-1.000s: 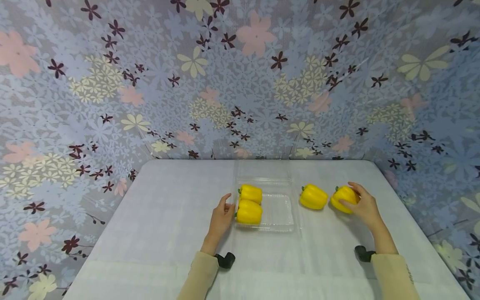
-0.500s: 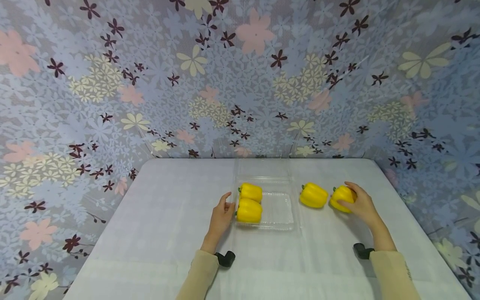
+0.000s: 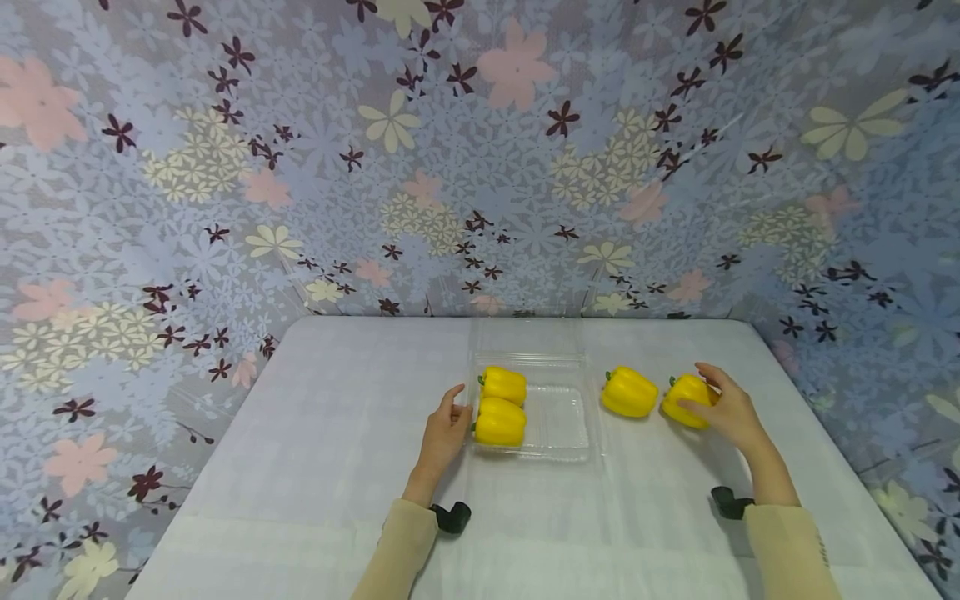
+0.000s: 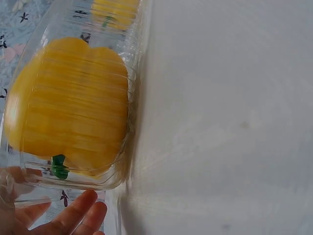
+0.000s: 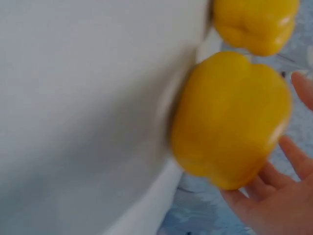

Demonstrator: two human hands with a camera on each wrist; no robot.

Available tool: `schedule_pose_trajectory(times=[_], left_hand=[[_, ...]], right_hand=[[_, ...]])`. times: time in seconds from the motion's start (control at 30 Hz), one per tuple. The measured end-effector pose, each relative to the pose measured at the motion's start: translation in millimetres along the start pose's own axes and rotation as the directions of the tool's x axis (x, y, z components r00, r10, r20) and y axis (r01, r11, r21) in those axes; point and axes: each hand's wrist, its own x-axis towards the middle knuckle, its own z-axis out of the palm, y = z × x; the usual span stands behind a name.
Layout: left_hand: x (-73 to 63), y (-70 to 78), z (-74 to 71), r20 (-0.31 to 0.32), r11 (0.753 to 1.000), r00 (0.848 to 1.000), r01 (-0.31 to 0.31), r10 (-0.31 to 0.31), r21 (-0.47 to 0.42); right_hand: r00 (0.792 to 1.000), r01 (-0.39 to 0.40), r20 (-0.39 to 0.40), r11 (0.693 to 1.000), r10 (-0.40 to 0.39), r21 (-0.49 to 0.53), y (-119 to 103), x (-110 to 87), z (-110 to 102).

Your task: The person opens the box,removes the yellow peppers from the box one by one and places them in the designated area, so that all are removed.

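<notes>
My right hand (image 3: pixel 735 412) is curled around the right end of a yellow bell pepper (image 3: pixel 682 398) on the table, its thumb across the near side. In the right wrist view, fingers touch the lower end of this bell pepper (image 5: pixel 230 117), while the thumb tip shows apart from it. Left of it lies another yellow bell pepper (image 3: pixel 628 392). Two more bell peppers (image 3: pixel 500 422) sit in the left half of a clear plastic container (image 3: pixel 557 421). Beside its left wall is my left hand (image 3: pixel 444 432), fingers loosely bent; in the left wrist view, they touch the container's end (image 4: pixel 73 185).
The container's clear lid (image 3: pixel 527 338) lies folded back toward the wall. A white cloth covers the table (image 3: pixel 360 400), and flower-patterned fabric (image 3: pixel 480 208) rises behind it. Dark devices are strapped near both wrists.
Both hands stay in nearly the same places, and the bell peppers and container do not visibly move. The whole head view shifts only slightly.
</notes>
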Motion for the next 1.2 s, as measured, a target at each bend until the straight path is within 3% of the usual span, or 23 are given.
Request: schedule_pose_trajectory(times=[0.23, 0.43, 0.6, 0.83, 0.93, 1.2], left_hand=[[-0.6, -1.9, -1.1, -0.004, 1.000, 1.000, -0.008, 0.008, -0.005], [0.5, -3.3, -0.7, -0.011, 1.000, 1.000, 0.002, -0.002, -0.006], [2.3, -3.7, 0.3, -0.005, 1.000, 1.000, 0.009, -0.009, -0.005], [2.7, -3.5, 1.0, 0.000, 1.000, 1.000, 0.015, -0.015, -0.004], [2.1, -3.5, 1.0, 0.001, 1.000, 1.000, 0.005, -0.005, -0.005], [0.3, -1.0, 0.9, -0.001, 1.000, 1.000, 0.012, -0.012, 0.000]], right_hand=[[0.990, 0.118, -0.081, 0.992, -0.114, 0.036, -44.6, 0.1, 2.2], [0.976, 0.217, -0.015, 0.969, -0.217, 0.120, -102.7, 0.4, 33.8], [0.941, 0.312, 0.088, 0.937, -0.328, 0.155, -139.5, -2.5, 73.6], [0.865, 0.414, 0.230, 0.894, -0.445, 0.170, -171.7, -13.6, 123.4], [0.864, 0.413, 0.247, 0.898, -0.438, 0.149, -177.4, -17.0, 137.9], [0.891, 0.367, 0.236, 0.921, -0.388, 0.130, -179.6, -22.0, 159.8]])
